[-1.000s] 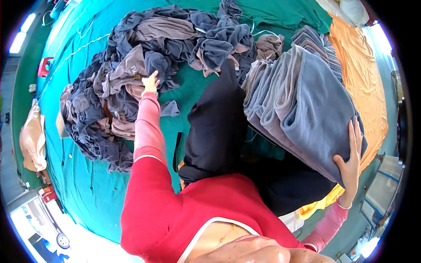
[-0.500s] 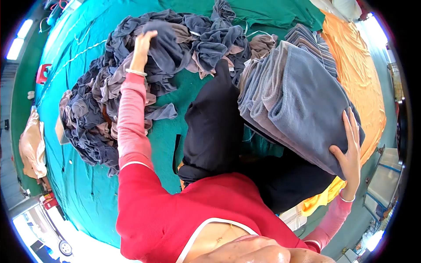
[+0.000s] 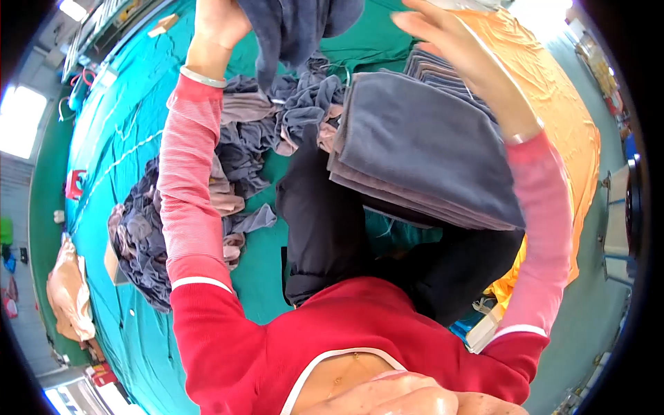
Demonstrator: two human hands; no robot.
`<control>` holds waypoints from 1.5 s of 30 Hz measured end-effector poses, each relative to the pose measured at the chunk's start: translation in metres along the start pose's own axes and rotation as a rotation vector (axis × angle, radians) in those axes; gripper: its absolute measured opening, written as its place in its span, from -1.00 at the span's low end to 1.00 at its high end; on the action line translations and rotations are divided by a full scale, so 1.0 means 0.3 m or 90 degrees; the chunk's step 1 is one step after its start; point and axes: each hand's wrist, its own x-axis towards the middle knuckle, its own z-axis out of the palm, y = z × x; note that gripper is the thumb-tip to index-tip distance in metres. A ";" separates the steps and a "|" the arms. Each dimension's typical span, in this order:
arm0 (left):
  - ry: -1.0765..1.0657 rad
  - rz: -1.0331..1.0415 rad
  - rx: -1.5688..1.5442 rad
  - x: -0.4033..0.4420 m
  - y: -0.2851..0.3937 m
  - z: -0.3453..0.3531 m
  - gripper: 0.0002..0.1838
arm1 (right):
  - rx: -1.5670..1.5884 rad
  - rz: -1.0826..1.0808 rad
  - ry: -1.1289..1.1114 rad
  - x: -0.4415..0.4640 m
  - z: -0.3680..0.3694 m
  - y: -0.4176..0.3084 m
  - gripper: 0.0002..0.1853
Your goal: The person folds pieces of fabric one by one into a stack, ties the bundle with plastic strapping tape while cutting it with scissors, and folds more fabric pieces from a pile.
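At the top of the view my left hand (image 3: 220,24) is raised and grips a dark grey cloth (image 3: 294,31), which hangs to its right. My right hand (image 3: 453,45) is up in the air over the folded stack, fingers spread and holding nothing. Below it, a stack of folded grey and brown cloths (image 3: 422,138) rests by my right leg, its top cloth lying flat. Behind that stands another row of folded cloths (image 3: 443,69). A loose heap of grey and brown cloths (image 3: 145,235) curves round on the left.
A green sheet (image 3: 117,173) covers the surface beneath the heap. Orange fabric (image 3: 560,131) lies along the right. A pale covered bundle (image 3: 69,290) and a red object (image 3: 76,185) are at the left. My legs (image 3: 321,214) are between heap and stack.
My left hand has lifted the grey cloth out of the heap to the top of the view. My right hand has let go of the stack's edge and risen above it.
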 end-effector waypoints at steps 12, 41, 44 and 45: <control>0.155 -0.104 0.219 0.158 0.002 0.066 -0.74 | 0.518 0.025 -0.093 0.170 -0.270 0.061 -0.73; 0.080 0.066 0.060 0.291 -0.090 0.180 -0.72 | 0.588 -0.109 0.165 0.048 -0.536 0.136 -0.80; 0.085 0.154 0.234 0.289 -0.083 0.143 -0.79 | 0.392 -0.277 0.403 0.016 -0.557 0.132 -0.84; 0.107 0.151 0.225 0.281 -0.081 0.148 -0.80 | 0.328 -0.311 0.440 0.002 -0.572 0.146 -0.85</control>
